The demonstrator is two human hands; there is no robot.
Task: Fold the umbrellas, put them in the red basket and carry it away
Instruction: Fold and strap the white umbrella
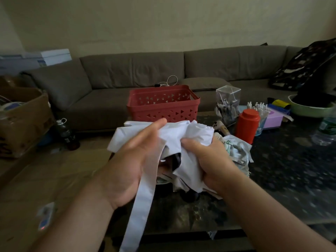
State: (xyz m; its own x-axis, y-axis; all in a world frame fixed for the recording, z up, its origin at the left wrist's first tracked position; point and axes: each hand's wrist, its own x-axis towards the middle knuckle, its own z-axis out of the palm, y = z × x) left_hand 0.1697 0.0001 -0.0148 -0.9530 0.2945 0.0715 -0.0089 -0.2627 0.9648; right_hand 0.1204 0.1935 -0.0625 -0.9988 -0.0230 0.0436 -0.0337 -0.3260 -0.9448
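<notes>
Fingers [192,142] of my right hand [209,160] curl around the white umbrella [181,131]; my left hand [134,160] lies flat against it, near the red basket [163,104].

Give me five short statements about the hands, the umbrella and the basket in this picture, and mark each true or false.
1. The right hand grips the bunched white umbrella. True.
2. The red basket already holds an umbrella. False: nothing shows inside it through its rim or holes.
3. The left hand has straight fingers lying on the fabric. True.
4. The umbrella's strap is wrapped tight round the canopy. False: it hangs loose, down past the left wrist.
5. The basket stands nearer the camera than the hands. False: it sits behind them, toward the sofa.
</notes>
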